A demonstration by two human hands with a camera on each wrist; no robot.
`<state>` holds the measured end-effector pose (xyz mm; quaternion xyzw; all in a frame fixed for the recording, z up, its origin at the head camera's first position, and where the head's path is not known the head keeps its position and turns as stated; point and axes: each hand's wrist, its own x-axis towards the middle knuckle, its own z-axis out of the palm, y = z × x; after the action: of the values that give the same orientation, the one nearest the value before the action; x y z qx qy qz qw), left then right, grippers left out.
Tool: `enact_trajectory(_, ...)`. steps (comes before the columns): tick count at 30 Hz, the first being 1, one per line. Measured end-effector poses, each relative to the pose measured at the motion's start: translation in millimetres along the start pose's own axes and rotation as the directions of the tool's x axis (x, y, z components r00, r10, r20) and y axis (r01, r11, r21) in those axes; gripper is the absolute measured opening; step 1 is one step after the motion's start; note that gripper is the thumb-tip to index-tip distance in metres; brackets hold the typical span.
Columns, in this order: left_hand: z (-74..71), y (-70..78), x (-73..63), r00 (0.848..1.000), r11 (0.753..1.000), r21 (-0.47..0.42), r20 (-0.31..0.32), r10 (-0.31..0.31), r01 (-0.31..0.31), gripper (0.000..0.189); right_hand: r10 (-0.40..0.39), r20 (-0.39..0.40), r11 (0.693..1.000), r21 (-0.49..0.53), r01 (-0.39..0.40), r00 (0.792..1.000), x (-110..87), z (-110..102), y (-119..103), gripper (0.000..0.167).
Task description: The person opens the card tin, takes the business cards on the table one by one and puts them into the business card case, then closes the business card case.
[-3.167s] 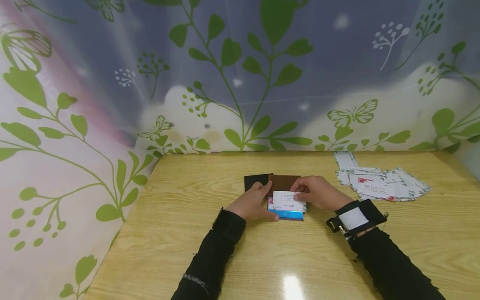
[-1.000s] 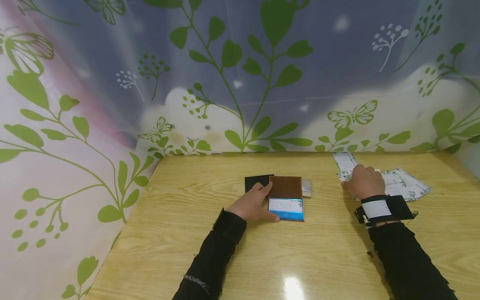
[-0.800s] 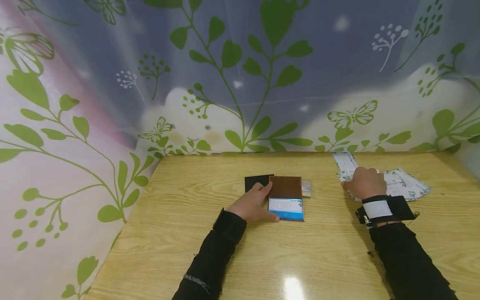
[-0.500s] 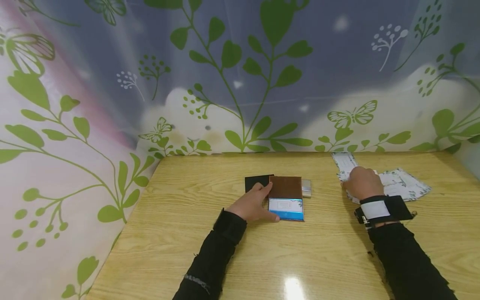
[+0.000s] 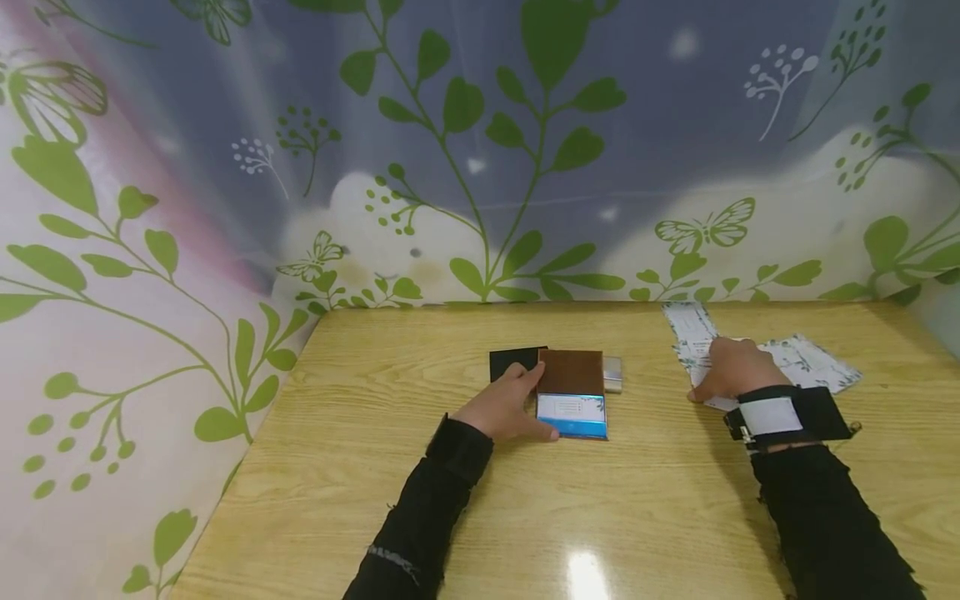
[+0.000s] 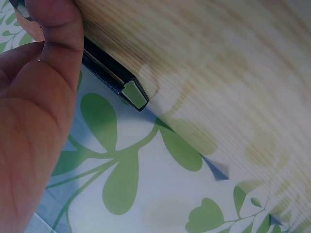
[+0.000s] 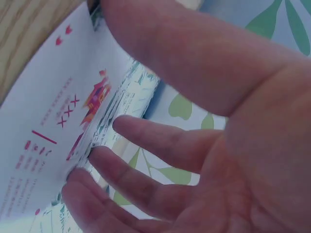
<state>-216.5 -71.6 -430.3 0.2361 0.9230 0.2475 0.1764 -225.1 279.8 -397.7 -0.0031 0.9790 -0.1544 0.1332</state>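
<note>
My left hand [image 5: 502,404] grips the left side of an open business card case [image 5: 570,372], its thumb at the near corner and fingers at the brown lid. A white business card [image 5: 570,408] lies in the case's shiny tray. In the left wrist view, the black end of the case [image 6: 116,80] sticks out past the fingers. On the right, my right hand [image 5: 738,371] reaches over the loose pile of cards. The right wrist view has a card with red print [image 7: 53,116] between my right thumb and fingertips, bowed at its edge.
More floral-edged cards [image 5: 810,367] spread right of the right hand, and another card [image 5: 688,321] lies by the back edge. A black flap [image 5: 513,362] and a silver tab [image 5: 613,374] show beside the case. A leaf-patterned curtain [image 5: 480,150] stands behind the wooden table [image 5: 420,533].
The right hand has gone from over the case, where it held a card, to the pile on the right. Lately it has shifted slightly right. The left hand stays at the case.
</note>
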Motion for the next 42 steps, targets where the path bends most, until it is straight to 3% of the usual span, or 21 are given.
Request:
enact_trajectory(12,-0.8,-0.4,0.0,1.0,1.0,-0.001,0.009,-0.005,0.005,0.109,0.002,-0.047,0.999,0.05,0.001,0.999,-3.8,1.7,-11.2,0.023)
enact_trajectory(18,0.1,-0.6,0.3,1.0,1.0,-0.005,0.01,-0.009,0.009,0.109,0.045,-0.113,0.999,0.033,-0.042,0.993,-10.2,-0.7,-19.9,0.032)
enact_trajectory(22,0.0,0.0,-0.1,1.0,1.0,-0.004,0.014,-0.012,0.012,0.109,0.068,-0.258,0.998,0.034,-0.062,0.964,-16.1,-7.1,-24.0,0.042)
enact_trajectory(26,-1.5,0.6,-0.8,1.0,1.0,-0.005,0.016,-0.01,0.01,0.108,0.043,-0.429,0.998,0.054,-0.022,0.902,-18.8,-12.3,-23.0,0.047)
enact_trajectory(29,-2.9,1.3,-1.7,1.0,1.0,-0.004,0.015,-0.009,0.009,0.108,0.034,-0.493,0.997,0.079,0.005,0.869,-19.4,-14.9,-22.0,0.047)
enact_trajectory(34,-2.2,0.9,-0.7,1.0,1.0,-0.003,0.015,-0.012,0.012,0.108,0.06,-0.509,0.994,0.114,-0.002,0.859,-19.0,-16.7,-20.5,0.044)
enact_trajectory(38,-1.4,-0.2,0.2,1.0,1.0,-0.003,0.013,-0.012,0.012,0.108,0.083,-0.541,0.989,0.147,-0.003,0.837,-17.5,-16.8,-17.7,0.041)
enact_trajectory(42,-0.9,-0.6,0.5,1.0,1.0,-0.004,0.011,-0.013,0.013,0.108,0.08,-0.548,0.98,0.194,0.033,0.832,-18.0,-17.0,-15.0,0.032)
